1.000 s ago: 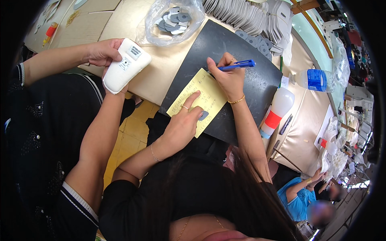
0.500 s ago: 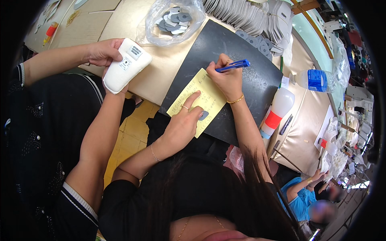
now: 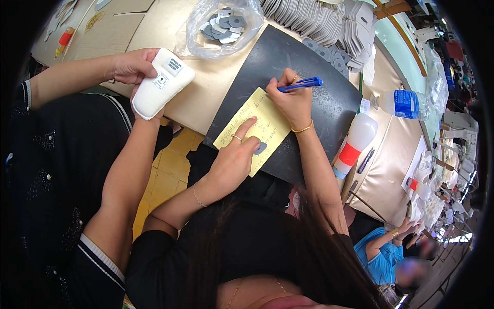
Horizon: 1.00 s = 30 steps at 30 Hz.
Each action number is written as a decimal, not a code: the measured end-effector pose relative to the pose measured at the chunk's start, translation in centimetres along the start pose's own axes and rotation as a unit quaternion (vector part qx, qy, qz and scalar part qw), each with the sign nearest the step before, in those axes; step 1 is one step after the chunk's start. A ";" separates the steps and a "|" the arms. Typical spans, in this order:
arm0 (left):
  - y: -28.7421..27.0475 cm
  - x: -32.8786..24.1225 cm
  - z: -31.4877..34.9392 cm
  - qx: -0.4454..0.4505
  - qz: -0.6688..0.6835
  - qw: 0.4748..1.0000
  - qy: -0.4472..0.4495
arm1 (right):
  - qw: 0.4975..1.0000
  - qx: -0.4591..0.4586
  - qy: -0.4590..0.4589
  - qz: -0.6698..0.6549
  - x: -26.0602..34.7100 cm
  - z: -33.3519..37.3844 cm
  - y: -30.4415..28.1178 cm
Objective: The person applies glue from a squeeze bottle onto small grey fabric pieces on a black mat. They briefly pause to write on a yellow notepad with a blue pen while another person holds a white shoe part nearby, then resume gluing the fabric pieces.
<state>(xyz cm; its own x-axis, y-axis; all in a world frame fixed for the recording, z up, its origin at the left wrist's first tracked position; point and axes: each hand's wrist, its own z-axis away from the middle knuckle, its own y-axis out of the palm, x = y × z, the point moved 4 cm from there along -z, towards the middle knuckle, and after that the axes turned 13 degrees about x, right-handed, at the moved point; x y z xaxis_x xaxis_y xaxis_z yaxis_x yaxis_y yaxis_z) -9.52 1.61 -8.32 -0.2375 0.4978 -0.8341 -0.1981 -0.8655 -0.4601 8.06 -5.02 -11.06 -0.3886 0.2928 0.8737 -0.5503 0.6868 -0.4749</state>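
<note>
A yellow sheet of paper point(image 3: 280, 135) covered with handwriting lies tilted on a black board. My right hand point(image 3: 292, 105) is closed around a blue pen point(image 3: 303, 84) at the sheet's upper right edge; fingers hide the pen's tip. Resting on the paper, my left hand point(image 3: 234, 159) has its index finger stretched out and its thumb apart. Beside that thumb is a small grey piece point(image 3: 261, 148), partly covered. To the left, another person's hands point(image 3: 135, 67) hold a white padded, rounded piece point(image 3: 164, 85) with printed labels, facing up.
The black board point(image 3: 329, 103) sits on a covered table. Beyond it are a plastic bag point(image 3: 193, 44) of grey cut pieces and stacked grey shapes point(image 3: 309, 23). On the right lie a water bottle point(image 3: 406, 104), a red-banded squeeze bottle point(image 3: 355, 144) and a dark pen point(image 3: 366, 160).
My right hand and the blue pen have shifted slightly to the right. My left hand, the paper and the other person's hands look the same.
</note>
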 end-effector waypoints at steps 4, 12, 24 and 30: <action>0.1 0.1 0.1 -0.038 -0.037 0.998 0.024 | 1.000 0.003 -0.004 -0.002 0.0 0.0 0.0; -0.1 -0.1 0.0 0.000 -0.001 1.000 0.000 | 1.000 -0.006 -0.008 0.007 -0.3 0.0 0.1; 0.0 0.0 0.1 -0.034 -0.031 0.999 0.024 | 1.000 -0.005 -0.013 0.022 0.0 -0.1 0.0; 0.0 0.0 0.1 -0.025 -0.020 0.999 0.008 | 0.999 -0.014 -0.002 -0.033 -0.3 0.0 -0.1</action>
<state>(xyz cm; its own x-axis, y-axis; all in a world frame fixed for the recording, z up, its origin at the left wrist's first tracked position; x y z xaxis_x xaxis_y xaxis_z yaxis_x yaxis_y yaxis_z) -9.58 1.63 -8.25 -0.2145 0.5318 -0.8193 -0.1597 -0.8466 -0.5077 8.21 -5.20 -11.24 -0.3552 0.2428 0.9027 -0.5547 0.7226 -0.4126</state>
